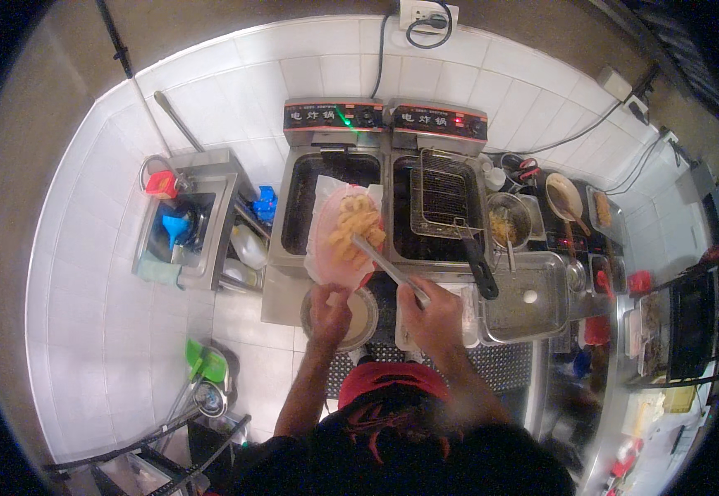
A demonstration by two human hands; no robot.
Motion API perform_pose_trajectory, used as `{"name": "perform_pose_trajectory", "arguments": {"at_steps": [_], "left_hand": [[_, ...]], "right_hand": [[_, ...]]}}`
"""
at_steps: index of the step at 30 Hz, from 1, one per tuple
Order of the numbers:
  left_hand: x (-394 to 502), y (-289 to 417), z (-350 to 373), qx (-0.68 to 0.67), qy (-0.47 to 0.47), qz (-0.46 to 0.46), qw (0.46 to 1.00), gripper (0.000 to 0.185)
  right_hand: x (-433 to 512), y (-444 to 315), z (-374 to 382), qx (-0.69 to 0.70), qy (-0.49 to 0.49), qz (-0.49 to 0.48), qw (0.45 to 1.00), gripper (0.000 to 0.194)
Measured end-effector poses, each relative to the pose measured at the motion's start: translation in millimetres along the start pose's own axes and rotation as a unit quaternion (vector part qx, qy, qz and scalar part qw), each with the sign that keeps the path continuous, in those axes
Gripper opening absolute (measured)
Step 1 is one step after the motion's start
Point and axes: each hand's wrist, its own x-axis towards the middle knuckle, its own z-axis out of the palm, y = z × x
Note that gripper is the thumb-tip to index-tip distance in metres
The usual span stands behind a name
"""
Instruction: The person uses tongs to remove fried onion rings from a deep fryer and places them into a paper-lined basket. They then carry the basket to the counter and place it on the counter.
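Note:
My left hand (332, 315) grips the near end of a red oval basket (367, 281) lined with white paper (324, 251). Golden fried pieces (354, 226) lie heaped on the paper. In my right hand (432, 310) is a pair of metal tongs (385, 265), whose tips touch the food. The basket is held over the front of the left electric deep fryer (288, 198). Below my left hand stands a round bowl of pale liquid (362, 322), partly covered by the hand. A wire fry basket (443, 192) with a black handle rests over the right fryer (401, 239).
A steel sink (226, 217) with a blue funnel (176, 228) stands at left. Right of the fryers are a metal tray (523, 310), a steel bowl with crumbs (505, 226) and a pan (564, 193). A black perforated mat (496, 369) covers the floor near my feet.

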Motion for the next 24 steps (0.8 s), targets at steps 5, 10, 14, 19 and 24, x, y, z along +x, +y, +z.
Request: {"name": "perform_pose_trajectory", "arguments": {"at_steps": [5, 10, 14, 19, 24], "left_hand": [[-8, -18, 4, -0.012, 0.012, 0.020, 1.000, 0.042], [-14, -22, -3, -0.087, 0.014, -0.023, 0.996, 0.038], [-14, -17, -21, -0.184, -0.035, -0.047, 0.981, 0.032], [-29, -22, -26, -0.268, -0.085, -0.158, 0.947, 0.032], [-46, -24, -24, -0.289, -0.140, -0.208, 0.924, 0.038]], "right_hand": [[0, -9, -32, 0.022, -0.014, 0.023, 0.999, 0.021], [24, 4, -91, -0.022, -0.108, 0.002, 0.994, 0.032], [64, 5, -139, -0.073, -0.227, -0.117, 0.964, 0.036], [103, 6, -154, -0.113, -0.311, -0.189, 0.925, 0.035], [136, -2, -156, -0.164, -0.394, -0.210, 0.880, 0.036]]}}
